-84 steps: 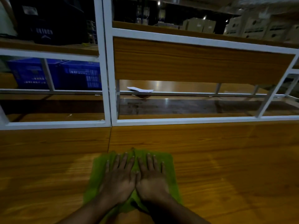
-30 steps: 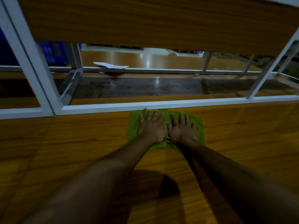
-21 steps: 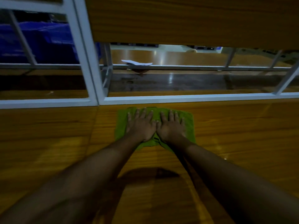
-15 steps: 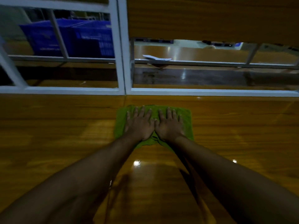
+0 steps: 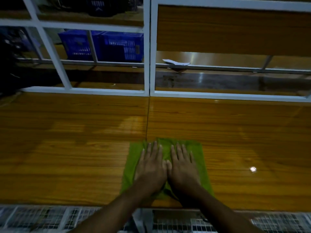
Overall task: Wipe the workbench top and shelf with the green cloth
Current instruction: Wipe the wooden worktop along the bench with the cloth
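Green cloth (image 5: 202,163) lies flat under both hands' spread fingers (image 5: 155,149).

Cloth (image 5: 165,167) lies flat on the workbench top (image 5: 67,148), close to the near edge, just right of the seam between the two top panels. Left hand (image 5: 150,167) and right hand (image 5: 183,167) rest palm-down on the cloth, side by side, thumbs touching, fingers pointing to the back. Behind the top stands the frame (image 5: 148,47), its upright in line with the seam. Shelf (image 5: 218,81) sits low inside the frame, behind the front rail. Paper (image 5: 175,62) lies on a rail behind the shelf, right of the upright. Crates (image 5: 107,45) stand further back, left of the upright. Wire mesh (image 5: 42,217) runs below the near edge.
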{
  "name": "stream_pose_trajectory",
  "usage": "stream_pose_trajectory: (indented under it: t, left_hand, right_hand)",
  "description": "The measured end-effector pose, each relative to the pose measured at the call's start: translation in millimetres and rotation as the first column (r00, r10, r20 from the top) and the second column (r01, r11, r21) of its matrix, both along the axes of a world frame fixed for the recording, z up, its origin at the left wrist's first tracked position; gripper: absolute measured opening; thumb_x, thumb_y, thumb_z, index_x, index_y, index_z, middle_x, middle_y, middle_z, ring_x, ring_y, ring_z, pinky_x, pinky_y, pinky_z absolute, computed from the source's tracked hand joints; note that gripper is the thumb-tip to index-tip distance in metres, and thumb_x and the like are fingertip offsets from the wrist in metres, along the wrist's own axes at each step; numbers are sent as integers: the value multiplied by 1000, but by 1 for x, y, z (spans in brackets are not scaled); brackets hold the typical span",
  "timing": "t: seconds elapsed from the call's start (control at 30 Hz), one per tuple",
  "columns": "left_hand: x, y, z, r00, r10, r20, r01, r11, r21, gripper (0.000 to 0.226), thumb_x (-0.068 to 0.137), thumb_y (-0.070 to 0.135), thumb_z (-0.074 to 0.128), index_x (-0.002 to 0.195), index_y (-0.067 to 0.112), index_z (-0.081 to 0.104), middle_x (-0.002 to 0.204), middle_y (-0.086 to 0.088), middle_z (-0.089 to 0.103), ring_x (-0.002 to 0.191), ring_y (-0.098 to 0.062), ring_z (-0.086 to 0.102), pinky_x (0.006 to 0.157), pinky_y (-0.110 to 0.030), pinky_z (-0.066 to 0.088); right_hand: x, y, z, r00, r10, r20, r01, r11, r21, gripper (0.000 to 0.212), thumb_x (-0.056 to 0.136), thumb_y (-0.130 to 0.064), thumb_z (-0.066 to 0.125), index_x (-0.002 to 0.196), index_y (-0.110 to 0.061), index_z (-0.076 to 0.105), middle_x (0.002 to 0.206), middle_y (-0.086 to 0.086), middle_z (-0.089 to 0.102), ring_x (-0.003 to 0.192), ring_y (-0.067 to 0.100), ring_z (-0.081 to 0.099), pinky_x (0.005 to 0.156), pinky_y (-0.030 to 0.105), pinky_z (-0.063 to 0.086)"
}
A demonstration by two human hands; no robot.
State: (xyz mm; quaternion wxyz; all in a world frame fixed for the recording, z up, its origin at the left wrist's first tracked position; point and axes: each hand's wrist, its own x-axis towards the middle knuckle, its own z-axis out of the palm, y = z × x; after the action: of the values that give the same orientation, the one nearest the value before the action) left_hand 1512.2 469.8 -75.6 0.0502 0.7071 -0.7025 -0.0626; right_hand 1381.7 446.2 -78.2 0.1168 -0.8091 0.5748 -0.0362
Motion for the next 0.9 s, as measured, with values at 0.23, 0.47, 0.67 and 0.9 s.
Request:
stream_pose_trajectory:
  t: [0.23,0.47,0.67,0.9]
  left_hand:
    - [-24,55,-12,999,20,-31,-20,1000,-23,66,85,39,39,139,4,51,154,-15,38,142,-31,36,111,-44,18]
    - [-11,-14,-14,998,-56,16,57,997,-50,60,94,37,36,142,4,49,153,-15,40,142,-30,38,109,-43,25]
    - [16,-141,-7,1000,-16,18,16,1000,9,74,94,58,0,156,17,-7,158,0,-22,150,-21,-16,120,-34,-9]
    - [39,-257,-1,998,30,56,-26,997,-67,60,103,41,15,157,14,13,165,-6,5,152,-21,-1,123,-37,-3]
  right_hand:
    - [-23,49,-21,1000,17,25,-15,996,-89,70,106,-47,8,144,-11,55,153,11,49,151,23,23,118,42,11]
    - [-11,-23,-17,997,74,11,-72,989,-131,69,106,-45,12,139,-11,62,146,11,58,146,23,34,116,44,13]
    - [8,-142,-3,975,169,-147,-173,985,-14,72,106,-52,22,159,-15,-9,168,11,-14,158,31,-5,127,51,-3]
    - [52,-286,7,959,210,-190,-172,965,197,67,108,-50,11,160,-19,-18,165,7,-28,154,30,-23,125,53,-11]
